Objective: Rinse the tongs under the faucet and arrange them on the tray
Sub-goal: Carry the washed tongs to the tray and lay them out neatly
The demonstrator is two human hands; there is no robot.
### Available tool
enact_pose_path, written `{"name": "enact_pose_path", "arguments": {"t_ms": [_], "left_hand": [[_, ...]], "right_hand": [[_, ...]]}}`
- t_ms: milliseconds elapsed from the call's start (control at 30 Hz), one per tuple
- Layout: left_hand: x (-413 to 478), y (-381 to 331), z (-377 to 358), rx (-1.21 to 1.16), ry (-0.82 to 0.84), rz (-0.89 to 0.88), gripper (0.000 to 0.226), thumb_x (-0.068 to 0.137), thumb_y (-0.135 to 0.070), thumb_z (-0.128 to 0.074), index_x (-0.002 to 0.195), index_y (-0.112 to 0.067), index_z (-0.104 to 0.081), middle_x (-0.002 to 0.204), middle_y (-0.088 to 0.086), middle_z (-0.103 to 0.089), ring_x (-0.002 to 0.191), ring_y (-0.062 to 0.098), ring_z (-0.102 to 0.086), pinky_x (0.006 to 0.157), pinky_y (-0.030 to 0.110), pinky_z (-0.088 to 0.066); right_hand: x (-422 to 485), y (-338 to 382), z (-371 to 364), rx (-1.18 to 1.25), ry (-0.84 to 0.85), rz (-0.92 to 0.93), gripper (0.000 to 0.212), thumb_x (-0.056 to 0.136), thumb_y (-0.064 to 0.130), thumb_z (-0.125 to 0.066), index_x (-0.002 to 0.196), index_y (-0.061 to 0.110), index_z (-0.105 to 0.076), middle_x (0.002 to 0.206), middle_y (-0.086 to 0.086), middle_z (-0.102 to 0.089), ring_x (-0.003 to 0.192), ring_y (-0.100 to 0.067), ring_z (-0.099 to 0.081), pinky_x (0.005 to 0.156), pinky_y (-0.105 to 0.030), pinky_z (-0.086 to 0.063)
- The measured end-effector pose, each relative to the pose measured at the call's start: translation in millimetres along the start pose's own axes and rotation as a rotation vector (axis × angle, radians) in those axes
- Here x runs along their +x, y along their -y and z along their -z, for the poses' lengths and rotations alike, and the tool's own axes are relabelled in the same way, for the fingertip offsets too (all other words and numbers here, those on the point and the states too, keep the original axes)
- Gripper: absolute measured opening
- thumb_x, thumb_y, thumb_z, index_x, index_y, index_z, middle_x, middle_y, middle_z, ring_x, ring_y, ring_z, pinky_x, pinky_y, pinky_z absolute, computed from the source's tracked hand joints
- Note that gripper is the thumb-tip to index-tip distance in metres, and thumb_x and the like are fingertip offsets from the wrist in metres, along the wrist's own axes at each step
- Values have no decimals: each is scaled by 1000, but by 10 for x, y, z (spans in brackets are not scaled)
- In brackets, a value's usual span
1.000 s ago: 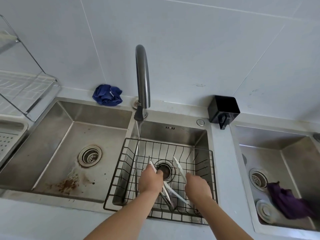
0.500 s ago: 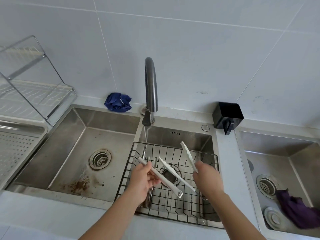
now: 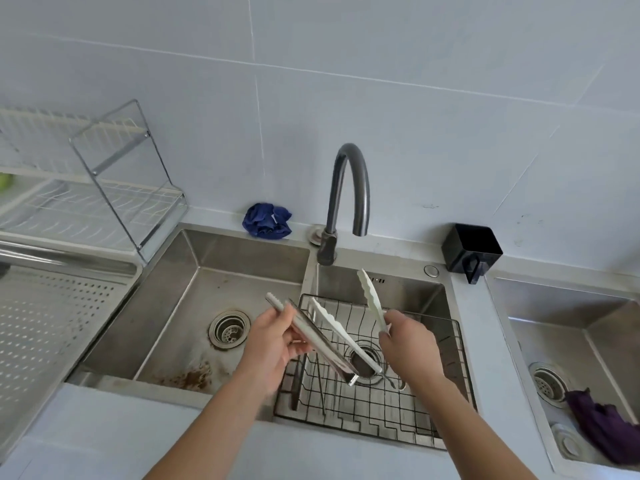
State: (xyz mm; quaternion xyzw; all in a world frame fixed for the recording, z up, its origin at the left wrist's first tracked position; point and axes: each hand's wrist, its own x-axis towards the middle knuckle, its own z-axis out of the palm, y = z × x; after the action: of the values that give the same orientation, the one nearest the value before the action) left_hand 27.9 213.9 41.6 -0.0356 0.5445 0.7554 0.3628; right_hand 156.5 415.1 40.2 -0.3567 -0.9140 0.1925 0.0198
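Observation:
My left hand [image 3: 273,344] grips a pair of steel tongs [image 3: 318,341] near their white tip, and the handle end slants down to the right over the wire basket [image 3: 381,420]. My right hand [image 3: 408,344] holds white plastic tongs [image 3: 370,296] spread wide: one arm points up toward the faucet [image 3: 332,202], the other lies across the basket. Both pairs hang above the middle sink, below and in front of the faucet's nozzle. I cannot make out a water stream. The perforated steel tray [image 3: 52,323] lies at the far left.
A dish rack [image 3: 104,188] stands behind the tray. The left sink [image 3: 207,271] has rust stains near its front. A blue cloth [image 3: 266,221] and a black holder [image 3: 471,249] sit on the back ledge. A purple cloth [image 3: 602,431] lies in the right sink. More utensils rest in the basket.
Both hands have risen out of the wire basket with their tongs. The left hand's tongs have moved left and up toward the faucet nozzle. The view has swung left, showing the tray.

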Motion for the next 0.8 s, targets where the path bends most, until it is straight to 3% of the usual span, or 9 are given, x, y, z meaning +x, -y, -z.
{"name": "enact_pose_path", "arguments": {"t_ms": [133, 267, 433, 600, 800], "left_hand": [[-94, -339, 489, 93, -58, -110, 24, 103, -22, -54, 99, 1, -60, 80, 17, -69, 68, 26, -69, 55, 34, -57], [-180, -710, 1099, 131, -145, -205, 18, 102, -20, -57, 90, -6, -58, 70, 13, -64, 63, 27, -62, 49, 35, -55], [-369, -1167, 1974, 170, -216, -294, 19, 102, -19, -58, 92, -2, -58, 75, 17, -64, 61, 24, -66, 50, 35, -56], [-589, -1565, 2744, 176, -323, -327, 22, 101, -19, -60, 84, -4, -58, 72, 16, -60, 63, 26, -62, 50, 36, -56], [-792, -1937, 3461, 125, -430, -354, 24, 101, -24, -59, 89, -3, -59, 77, 16, -64, 66, 25, -65, 58, 38, -59]], "right_hand": [[-76, 547, -75, -11, 3, 47, 8, 95, 17, -54, 97, 19, -60, 74, 3, -66, 63, -19, -63, 59, -38, -57], [-169, 1174, -198, 25, 8, 104, 10, 94, 17, -54, 98, 18, -62, 73, 2, -68, 62, -21, -64, 59, -36, -55], [-339, 2040, -423, 67, 6, 177, 11, 90, 16, -56, 85, 26, -55, 68, 5, -62, 68, -26, -62, 57, -34, -49], [-521, 2855, -726, 119, 52, 218, 19, 91, 18, -58, 107, 24, -67, 80, 4, -71, 75, -23, -66, 67, -35, -55], [-531, 3727, -997, 116, 149, 335, 21, 91, 18, -56, 108, 23, -68, 76, 6, -69, 76, -20, -66, 69, -33, -53]]}}
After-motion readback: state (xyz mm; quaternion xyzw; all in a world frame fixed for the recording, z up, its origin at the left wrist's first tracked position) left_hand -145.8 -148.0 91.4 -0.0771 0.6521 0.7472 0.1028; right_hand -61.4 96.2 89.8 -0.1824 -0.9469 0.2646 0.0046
